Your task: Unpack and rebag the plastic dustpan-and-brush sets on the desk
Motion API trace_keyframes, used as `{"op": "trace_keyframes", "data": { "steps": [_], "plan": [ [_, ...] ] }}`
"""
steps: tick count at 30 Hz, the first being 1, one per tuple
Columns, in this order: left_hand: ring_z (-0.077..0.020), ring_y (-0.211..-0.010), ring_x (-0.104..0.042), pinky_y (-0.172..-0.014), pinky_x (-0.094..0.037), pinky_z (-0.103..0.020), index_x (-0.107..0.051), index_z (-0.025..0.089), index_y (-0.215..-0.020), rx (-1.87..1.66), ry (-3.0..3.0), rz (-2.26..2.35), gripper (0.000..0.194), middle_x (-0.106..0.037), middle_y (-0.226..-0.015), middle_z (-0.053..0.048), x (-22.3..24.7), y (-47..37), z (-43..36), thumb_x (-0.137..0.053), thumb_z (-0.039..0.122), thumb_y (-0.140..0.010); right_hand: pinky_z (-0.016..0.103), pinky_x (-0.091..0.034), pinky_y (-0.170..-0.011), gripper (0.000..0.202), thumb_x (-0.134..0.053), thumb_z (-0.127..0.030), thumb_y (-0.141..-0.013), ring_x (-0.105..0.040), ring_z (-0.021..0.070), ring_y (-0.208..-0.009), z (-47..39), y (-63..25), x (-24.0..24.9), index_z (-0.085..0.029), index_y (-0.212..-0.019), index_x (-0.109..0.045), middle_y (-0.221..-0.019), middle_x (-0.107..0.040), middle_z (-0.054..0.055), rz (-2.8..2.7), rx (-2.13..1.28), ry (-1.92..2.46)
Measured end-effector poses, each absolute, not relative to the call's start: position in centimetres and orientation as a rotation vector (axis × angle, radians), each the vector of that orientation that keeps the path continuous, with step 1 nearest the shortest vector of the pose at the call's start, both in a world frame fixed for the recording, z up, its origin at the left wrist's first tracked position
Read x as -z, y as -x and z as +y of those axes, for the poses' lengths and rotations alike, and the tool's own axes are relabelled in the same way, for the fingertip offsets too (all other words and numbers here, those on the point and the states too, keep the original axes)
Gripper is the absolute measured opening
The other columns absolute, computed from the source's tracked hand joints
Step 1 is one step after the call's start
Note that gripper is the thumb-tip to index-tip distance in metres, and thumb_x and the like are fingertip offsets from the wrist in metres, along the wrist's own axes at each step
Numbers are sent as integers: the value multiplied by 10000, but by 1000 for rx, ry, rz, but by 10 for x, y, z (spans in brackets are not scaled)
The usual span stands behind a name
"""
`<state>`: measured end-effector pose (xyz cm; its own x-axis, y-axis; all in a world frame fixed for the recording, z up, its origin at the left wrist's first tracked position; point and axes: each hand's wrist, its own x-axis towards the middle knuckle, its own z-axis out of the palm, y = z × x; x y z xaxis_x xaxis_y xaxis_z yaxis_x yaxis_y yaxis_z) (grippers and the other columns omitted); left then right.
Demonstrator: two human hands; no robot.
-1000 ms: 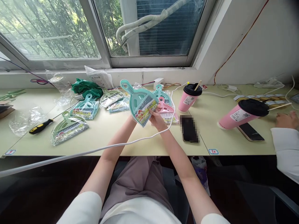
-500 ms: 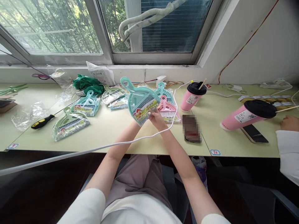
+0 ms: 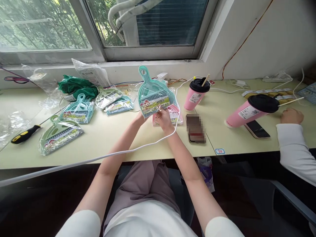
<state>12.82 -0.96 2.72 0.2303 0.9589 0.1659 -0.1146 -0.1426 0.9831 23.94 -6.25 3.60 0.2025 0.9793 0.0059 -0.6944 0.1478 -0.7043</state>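
A teal dustpan and brush set [image 3: 151, 90] in clear wrap is held up over the table, its looped handle pointing up and away. My right hand [image 3: 164, 119] grips its lower right edge, thumb on the front. At the lower left edge, my left hand [image 3: 140, 119] holds the same set, its fingers mostly hidden behind it. Just behind my right hand lies a pink wrapped set [image 3: 174, 114], partly covered. To the left are a green set [image 3: 60, 135], a teal-blue set [image 3: 77, 110] and two overlapping sets, a pale green one [image 3: 107, 96] and a blue one [image 3: 120, 106].
A white cable [image 3: 145, 146] crosses above my forearms. On the right are a phone [image 3: 196, 128], two pink cups [image 3: 194, 98] [image 3: 243, 113], another phone [image 3: 258, 129] and another person's hand [image 3: 292, 116]. A screwdriver [image 3: 26, 134] and green bag [image 3: 74, 86] are left.
The held teal set has turned, so its handle now points more upright and its label sits more level. Both hands keep hold. The view has shifted to the right.
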Motion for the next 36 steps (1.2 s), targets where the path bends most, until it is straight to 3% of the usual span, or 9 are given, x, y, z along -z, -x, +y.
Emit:
{"op": "trace_keyframes", "data": {
  "steps": [5, 8, 12, 19, 24, 31, 36],
  "plan": [
    [-331, -1227, -644, -961, -576, -492, -665, 198, -1149, -965, -1313, 799, 708, -745, -1082, -124, -46, -100, -12, -358, 788, -906, 247, -608, -941, 332, -690, -260, -871, -727, 107, -1041, -55, -241, -26, -301, -1195, -631, -1110, -762, -31, -457, -1190, 663],
    [-309, -1218, -650, -937, -594, -462, -601, 237, -1242, -931, -1319, 775, 565, -713, -1221, -100, -44, -97, -17, -589, 660, -868, 249, -604, -942, 389, -711, -290, -857, -729, 104, -1032, -49, -240, -18, -304, -1233, -613, -1142, -758, -32, -446, -1161, 633],
    [-283, -1187, -662, -961, -585, -415, -582, 207, -1207, -968, -1306, 833, 568, -683, -1291, -107, -32, -98, -18, -807, 407, -725, 257, -606, -917, 409, -718, -295, -850, -738, 113, -995, -44, -241, -9, -277, -1243, -605, -1168, -753, -11, -406, -1151, 677],
    [-273, -1055, -724, -854, -630, -444, -526, 217, -1266, -808, -1324, 818, 639, -669, -1305, -137, -21, -86, -18, -821, 396, -728, 266, -624, -831, 296, -744, -280, -825, -740, 131, -920, -39, -241, 9, -221, -1091, -630, -1094, -763, 16, -333, -1184, 835],
    [-268, -1018, -738, -920, -607, -454, -563, 177, -1228, -826, -1226, 762, 619, -687, -1277, -157, -3, -82, -13, -835, 348, -700, 249, -633, -781, 213, -730, -255, -828, -733, 114, -841, -33, -242, 20, -225, -1000, -609, -1023, -760, -14, -347, -1217, 896],
    [-296, -1119, -690, -985, -574, -491, -567, 150, -1203, -865, -1134, 701, 588, -683, -1278, -154, 5, -81, -15, -832, 252, -688, 307, -655, -849, 157, -659, -255, -885, -739, 155, -966, -34, -245, 19, -248, -1037, -622, -1046, -766, -7, -392, -1223, 952],
    [-300, -1099, -696, -970, -575, -497, -550, 161, -1177, -868, -1116, 762, 585, -699, -1227, -136, 3, -83, -19, -828, 200, -663, 317, -667, -855, 246, -623, -199, -893, -753, 160, -976, -39, -247, 13, -260, -1132, -618, -1032, -779, -4, -400, -1228, 974]
  ]
}}
